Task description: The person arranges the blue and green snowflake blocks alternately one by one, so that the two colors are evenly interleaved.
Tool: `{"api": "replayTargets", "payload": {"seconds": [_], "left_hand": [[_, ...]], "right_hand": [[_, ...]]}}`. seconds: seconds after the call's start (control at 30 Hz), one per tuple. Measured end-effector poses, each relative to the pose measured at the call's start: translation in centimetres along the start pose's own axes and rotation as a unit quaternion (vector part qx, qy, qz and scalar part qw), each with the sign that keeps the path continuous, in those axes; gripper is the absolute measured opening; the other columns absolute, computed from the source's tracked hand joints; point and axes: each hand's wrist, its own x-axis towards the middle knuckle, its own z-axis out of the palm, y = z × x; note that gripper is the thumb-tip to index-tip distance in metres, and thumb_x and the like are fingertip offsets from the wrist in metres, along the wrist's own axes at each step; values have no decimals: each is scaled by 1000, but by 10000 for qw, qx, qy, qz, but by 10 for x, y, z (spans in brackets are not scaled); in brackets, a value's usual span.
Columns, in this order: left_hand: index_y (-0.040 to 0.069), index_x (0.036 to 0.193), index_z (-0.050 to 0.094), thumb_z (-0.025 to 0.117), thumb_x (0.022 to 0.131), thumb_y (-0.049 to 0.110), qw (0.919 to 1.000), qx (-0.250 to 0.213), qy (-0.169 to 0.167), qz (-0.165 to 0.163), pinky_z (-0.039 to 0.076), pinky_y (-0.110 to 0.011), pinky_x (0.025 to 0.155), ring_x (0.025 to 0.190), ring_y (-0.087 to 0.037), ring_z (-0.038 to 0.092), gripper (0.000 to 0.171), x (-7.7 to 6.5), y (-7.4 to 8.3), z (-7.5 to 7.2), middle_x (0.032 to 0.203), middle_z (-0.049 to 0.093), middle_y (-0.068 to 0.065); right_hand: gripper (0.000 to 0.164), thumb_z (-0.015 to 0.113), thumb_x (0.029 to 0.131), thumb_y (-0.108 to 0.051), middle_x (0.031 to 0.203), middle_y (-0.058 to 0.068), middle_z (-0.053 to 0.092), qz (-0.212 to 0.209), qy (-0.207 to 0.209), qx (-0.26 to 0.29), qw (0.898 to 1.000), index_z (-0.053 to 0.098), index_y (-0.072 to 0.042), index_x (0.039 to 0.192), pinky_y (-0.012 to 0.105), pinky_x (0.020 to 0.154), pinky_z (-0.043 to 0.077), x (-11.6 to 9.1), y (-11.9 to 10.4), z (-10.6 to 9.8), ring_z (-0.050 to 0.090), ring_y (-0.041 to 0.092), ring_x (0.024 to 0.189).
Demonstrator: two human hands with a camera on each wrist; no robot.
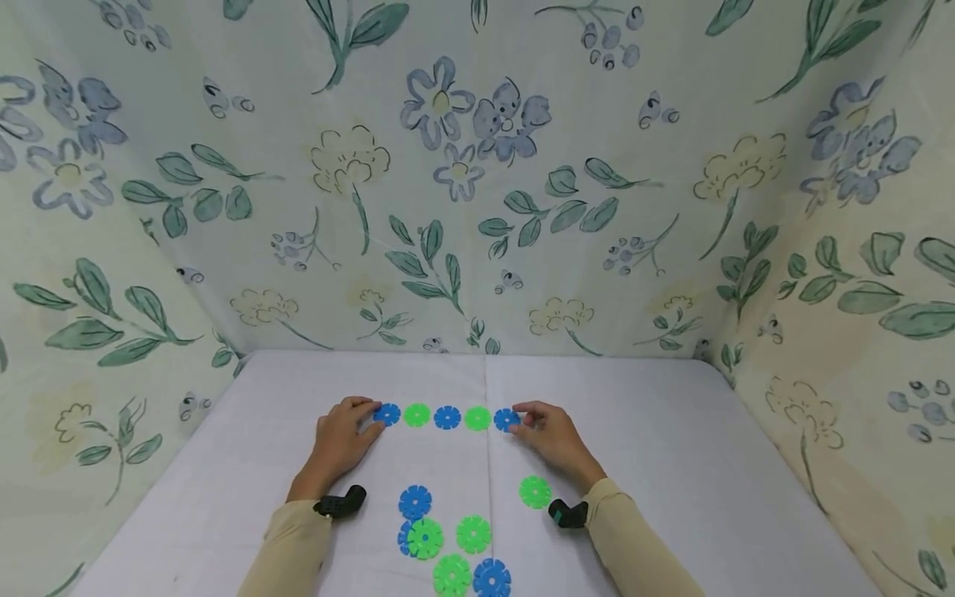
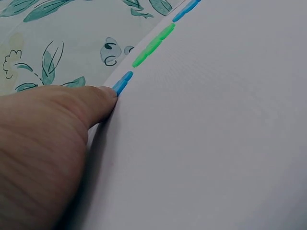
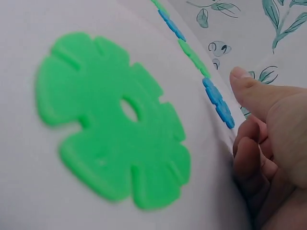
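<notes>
Five notched plastic interlocking discs lie flat in a row, alternating blue and green. My left hand [image 1: 343,435] is at its left end, thumb and forefinger on either side of the blue disc [image 1: 387,414]. In the left wrist view the thumb [image 2: 103,98] meets that disc's edge. At the other end, my right hand [image 1: 555,435] has its fingertips right by another blue disc [image 1: 506,419]. The right wrist view shows one digit held apart from this disc [image 3: 218,103], the other fingers bent beside it. Between the ends are a green disc [image 1: 417,414], a blue disc [image 1: 447,417] and a green disc [image 1: 477,419].
Nearer the body lie several loose blue and green discs, with a green disc [image 1: 425,538] overlapping a blue one. Another green disc [image 1: 535,492] lies close to the right wrist. White cloth covers the table [image 1: 634,398]; floral fabric [image 1: 477,207] surrounds it.
</notes>
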Motion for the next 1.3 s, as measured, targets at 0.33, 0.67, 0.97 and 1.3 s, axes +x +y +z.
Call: {"api": "replayTargets", "payload": {"seconds": [0.33,0.67,0.97,1.3], "left_hand": [[14,133,66,68,95,36,10000,6,58,32,36,-53,95,129,-34,53,44,4,-1,0,136,59,-12],[14,133,66,68,95,36,10000,37,55,-39,37,-54,95,128,-35,54,44,1,-1,-1,136,60,-13],[15,133,66,68,95,36,10000,31,19,-45,36,-53,95,128,-34,53,44,0,0,2,136,59,-12],[15,134,65,68,95,35,10000,66,-5,-34,36,-54,96,129,-34,53,44,3,-1,5,137,59,-12]], "right_hand": [[33,74,91,-31,99,1,58,-44,-234,270,9994,70,-22,123,26,59,49,-17,-22,-21,54,16,64],[34,76,90,-26,95,0,57,-281,-260,107,9992,71,-17,122,25,54,46,-34,-29,-33,49,14,56],[33,76,91,-26,96,2,57,-186,-228,210,9993,71,-18,122,24,52,45,-56,-27,-40,51,14,56],[32,75,91,-22,97,4,57,61,-357,409,9985,71,-15,122,23,51,43,-70,-14,-44,47,10,54]]}}
